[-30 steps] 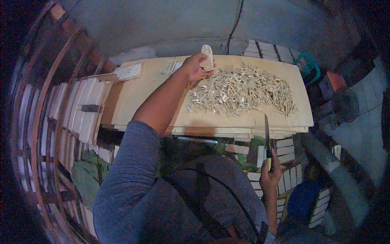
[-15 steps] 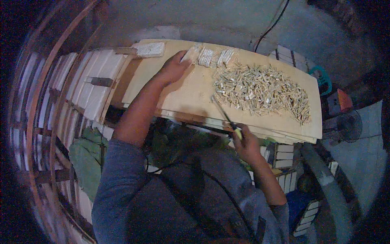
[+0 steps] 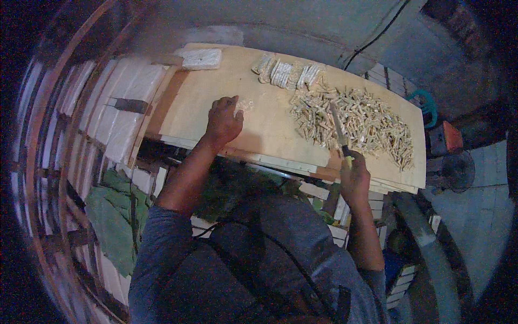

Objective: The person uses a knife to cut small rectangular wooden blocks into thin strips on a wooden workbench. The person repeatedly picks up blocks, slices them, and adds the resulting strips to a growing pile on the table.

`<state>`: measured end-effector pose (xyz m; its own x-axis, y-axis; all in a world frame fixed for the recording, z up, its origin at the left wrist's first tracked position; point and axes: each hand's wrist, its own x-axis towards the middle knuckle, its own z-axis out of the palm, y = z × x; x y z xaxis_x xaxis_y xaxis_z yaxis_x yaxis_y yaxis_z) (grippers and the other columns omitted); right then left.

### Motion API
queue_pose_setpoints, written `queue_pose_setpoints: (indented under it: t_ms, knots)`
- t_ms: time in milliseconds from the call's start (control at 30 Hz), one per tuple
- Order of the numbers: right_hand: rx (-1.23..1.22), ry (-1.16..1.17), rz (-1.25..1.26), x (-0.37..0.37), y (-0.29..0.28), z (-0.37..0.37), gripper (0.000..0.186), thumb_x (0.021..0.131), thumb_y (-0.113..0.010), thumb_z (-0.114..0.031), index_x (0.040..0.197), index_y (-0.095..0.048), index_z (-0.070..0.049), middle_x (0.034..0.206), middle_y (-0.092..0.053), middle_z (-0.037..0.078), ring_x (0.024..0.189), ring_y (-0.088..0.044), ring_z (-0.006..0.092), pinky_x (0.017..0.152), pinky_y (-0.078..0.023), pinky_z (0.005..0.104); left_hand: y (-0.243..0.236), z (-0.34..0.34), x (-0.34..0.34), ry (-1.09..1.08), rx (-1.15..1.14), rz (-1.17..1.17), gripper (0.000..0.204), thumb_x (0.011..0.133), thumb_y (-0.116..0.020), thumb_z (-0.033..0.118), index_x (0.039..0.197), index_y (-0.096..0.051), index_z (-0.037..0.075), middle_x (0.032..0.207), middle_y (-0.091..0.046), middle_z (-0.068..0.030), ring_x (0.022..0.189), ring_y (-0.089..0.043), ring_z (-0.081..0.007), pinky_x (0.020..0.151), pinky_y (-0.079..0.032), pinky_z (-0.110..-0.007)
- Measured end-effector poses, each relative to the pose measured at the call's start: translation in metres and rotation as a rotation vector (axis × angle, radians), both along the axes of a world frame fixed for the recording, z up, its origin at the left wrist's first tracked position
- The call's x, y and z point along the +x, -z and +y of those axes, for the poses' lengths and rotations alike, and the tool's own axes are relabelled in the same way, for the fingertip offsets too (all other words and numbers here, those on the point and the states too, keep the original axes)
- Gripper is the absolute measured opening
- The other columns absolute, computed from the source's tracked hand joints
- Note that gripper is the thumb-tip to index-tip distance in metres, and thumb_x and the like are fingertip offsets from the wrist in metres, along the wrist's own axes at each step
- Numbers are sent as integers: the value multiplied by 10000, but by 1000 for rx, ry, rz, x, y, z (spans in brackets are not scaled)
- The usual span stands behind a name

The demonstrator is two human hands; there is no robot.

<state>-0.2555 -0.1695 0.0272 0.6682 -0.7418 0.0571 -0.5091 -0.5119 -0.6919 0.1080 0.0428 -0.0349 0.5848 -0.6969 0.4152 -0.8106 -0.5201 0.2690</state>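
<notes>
My right hand (image 3: 356, 181) is closed round the yellow-and-black handle of a knife (image 3: 338, 123), a long, narrow blade held over the pile. Under the blade lies a broad heap of short, pale stick-like pieces (image 3: 372, 127) on the light wooden tabletop (image 3: 189, 105). Bare and with its fingers apart, my left hand (image 3: 224, 124) hovers at or touches the table. Beside its thumb is a small patch of thin, pale loops (image 3: 246, 105), too fine to make out. Along the far edge sit wrapped bundles: a clear one (image 3: 263, 67) and white-banded ones (image 3: 281, 74).
A white wrapped block (image 3: 202, 59) lies at the table's far left corner. Stacked pale slabs (image 3: 121, 97) and a green cloth (image 3: 114, 216) are on the left. To the right are a teal chair (image 3: 426, 108), a red-orange box (image 3: 452, 136) and a fan (image 3: 458, 171).
My left hand has let go of the clear bundle at the far edge and come nearer. My right hand has swung the knife rightward, up over the heap.
</notes>
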Motion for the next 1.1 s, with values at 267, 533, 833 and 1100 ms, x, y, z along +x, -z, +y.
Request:
queue_pose_setpoints:
  t_ms: [267, 533, 833, 1100]
  knots:
    - [272, 197, -185, -56, -11, 6, 290, 1053, -613, -70, 1332, -556, -14, 1061, -646, 49, 932, -586, 106, 797, -487, 277, 5, -116, -56, 218, -247, 195, 583, 933, -726, 331, 1355, -603, -52, 1316, -633, -279, 1192, -602, -447, 1083, -446, -529]
    - [112, 174, -261, -127, 33, 12, 363, 1032, -635, -114, 1374, -583, -1, 1211, -674, 161, 1088, -662, 235, 969, -524, 370, 41, -177, -130, 267, -384, 331, 766, 948, -732, 402, 1489, -452, -63, 1458, -513, -298, 1368, -447, -474, 1178, -327, -575]
    - [132, 289, -332, -181, 60, 17, 341, 1020, -625, -37, 1356, -578, -3, 1205, -676, 136, 1057, -664, 195, 917, -537, 337, -10, -226, -178, 284, -220, 232, 709, 878, -821, 325, 1477, -528, 81, 1447, -545, -183, 1391, -409, -416, 1168, -321, -559]
    - [129, 392, -372, -221, 62, 21, 311, 1033, -628, -35, 1336, -577, 14, 1139, -690, 105, 1008, -662, 141, 882, -541, 299, -30, -319, -187, 671, -358, 112, 311, 915, -762, 176, 1216, -734, 102, 1319, -643, -113, 1215, -571, -379, 1056, -435, -548]
